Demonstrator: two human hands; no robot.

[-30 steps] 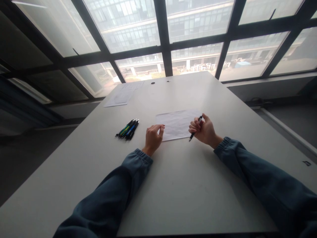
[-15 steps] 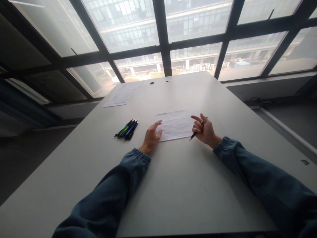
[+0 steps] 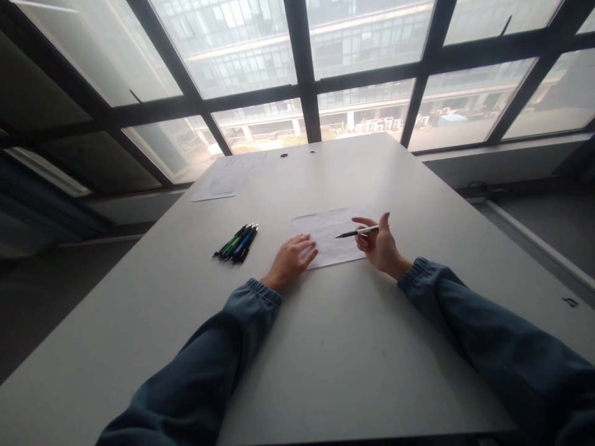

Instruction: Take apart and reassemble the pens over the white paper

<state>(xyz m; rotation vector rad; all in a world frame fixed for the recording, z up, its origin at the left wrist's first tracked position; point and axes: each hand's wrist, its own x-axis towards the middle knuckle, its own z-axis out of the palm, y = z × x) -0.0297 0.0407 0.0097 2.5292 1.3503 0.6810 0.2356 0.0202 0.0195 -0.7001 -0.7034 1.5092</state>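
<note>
A sheet of white paper (image 3: 332, 238) lies on the white table between my hands. My left hand (image 3: 289, 260) rests on the sheet's left edge, fingers stretched out over it and holding nothing. Over the right side of the sheet, my right hand (image 3: 379, 244) holds a pen (image 3: 356, 233) between its fingers, the thumb raised behind it. The pen lies almost level, its dark tip pointing left over the paper; whether the tip touches the sheet I cannot tell. Left of my left hand sits a bunch of pens (image 3: 237, 243), mostly black, with green, yellow and blue parts.
More printed sheets (image 3: 216, 184) lie at the far left of the table (image 3: 297, 371). Two small round holes are near its far edge. A small dark mark or object (image 3: 569, 302) is by the right edge. Large windows (image 3: 365, 105) stand behind.
The pen in my right hand has swung from pointing down toward me to nearly level, tip leftward. My left hand has moved right and flattened onto the sheet, which has turned slightly.
</note>
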